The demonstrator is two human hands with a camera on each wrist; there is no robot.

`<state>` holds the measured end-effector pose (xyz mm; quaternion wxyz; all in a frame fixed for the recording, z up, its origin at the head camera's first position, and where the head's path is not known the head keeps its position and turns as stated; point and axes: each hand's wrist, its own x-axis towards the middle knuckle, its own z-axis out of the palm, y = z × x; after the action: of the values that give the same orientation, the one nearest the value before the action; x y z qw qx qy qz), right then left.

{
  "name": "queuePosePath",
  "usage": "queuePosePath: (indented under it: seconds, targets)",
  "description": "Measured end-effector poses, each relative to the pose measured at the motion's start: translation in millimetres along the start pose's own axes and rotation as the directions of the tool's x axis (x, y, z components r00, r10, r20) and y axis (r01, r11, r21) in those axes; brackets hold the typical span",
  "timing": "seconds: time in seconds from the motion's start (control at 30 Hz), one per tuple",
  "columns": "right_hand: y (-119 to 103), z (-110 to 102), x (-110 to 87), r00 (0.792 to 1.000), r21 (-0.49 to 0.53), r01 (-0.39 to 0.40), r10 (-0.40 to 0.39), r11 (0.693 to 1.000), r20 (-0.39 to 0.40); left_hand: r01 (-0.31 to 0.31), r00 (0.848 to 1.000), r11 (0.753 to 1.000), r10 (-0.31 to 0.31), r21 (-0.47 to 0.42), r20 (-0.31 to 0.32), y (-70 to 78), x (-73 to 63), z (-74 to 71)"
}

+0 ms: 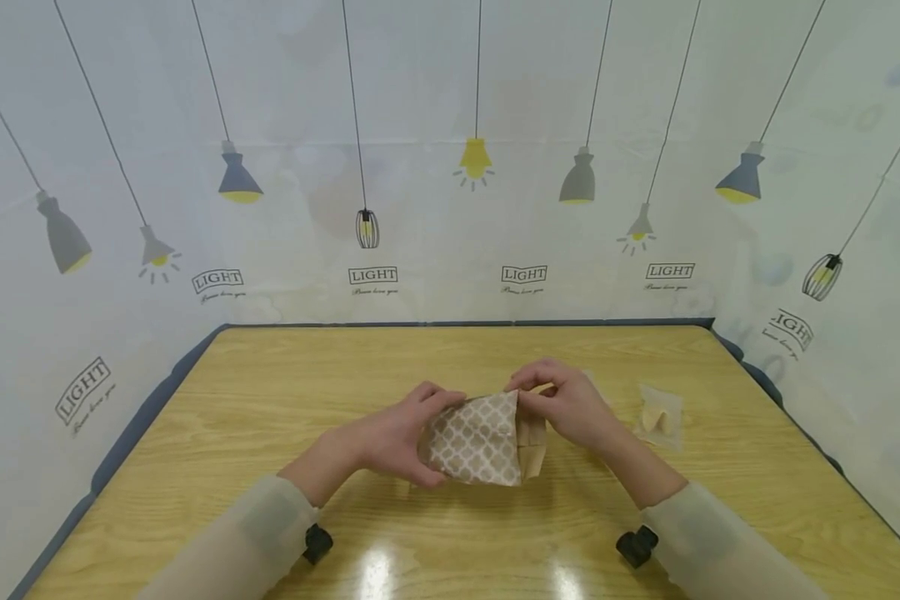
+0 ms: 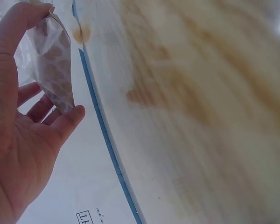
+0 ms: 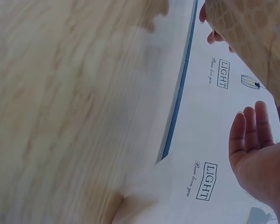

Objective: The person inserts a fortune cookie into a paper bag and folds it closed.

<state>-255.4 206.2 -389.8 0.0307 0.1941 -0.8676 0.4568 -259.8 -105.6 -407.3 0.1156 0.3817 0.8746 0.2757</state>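
Note:
A small paper bag (image 1: pixel 476 442) with a tan and white lattice pattern is held just above the table, lying sideways with its plain brown end toward the right. My left hand (image 1: pixel 397 437) grips its left end, thumb along the near side and fingers at the far side. In the left wrist view, fingertips and thumb of that hand (image 2: pixel 23 144) press on opposite edges of the bag (image 2: pixel 56 70). My right hand (image 1: pixel 570 408) pinches the far right corner between thumb and forefinger. Its other fingers (image 3: pixel 251 128) are loosely bent, away from the bag (image 3: pixel 252 35). The bag's inside is hidden.
A clear packet (image 1: pixel 675 421) with a tan piece in it lies on the wooden table (image 1: pixel 285 367) to the right of my right hand. Something pale is partly hidden behind that wrist. White printed sheets (image 1: pixel 420 233) wall the table's back and sides.

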Motion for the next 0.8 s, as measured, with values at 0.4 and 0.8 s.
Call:
queuePosePath:
  seconds: [0.4, 0.8]
  targets:
    - [-3.3, 4.7, 1.5, 1.000, 0.006, 0.004, -0.004, 1.000, -0.012, -0.028, 1.000, 0.999, 0.028, 0.025, -0.002, -2.5, -2.8, 1.9]
    - [2.0, 6.4, 1.2, 0.998, 0.054, 0.057, -0.059, 0.997, 0.035, -0.070, 0.997, 0.998, 0.070, 0.006, -0.042, -0.8, -5.1, 3.5]
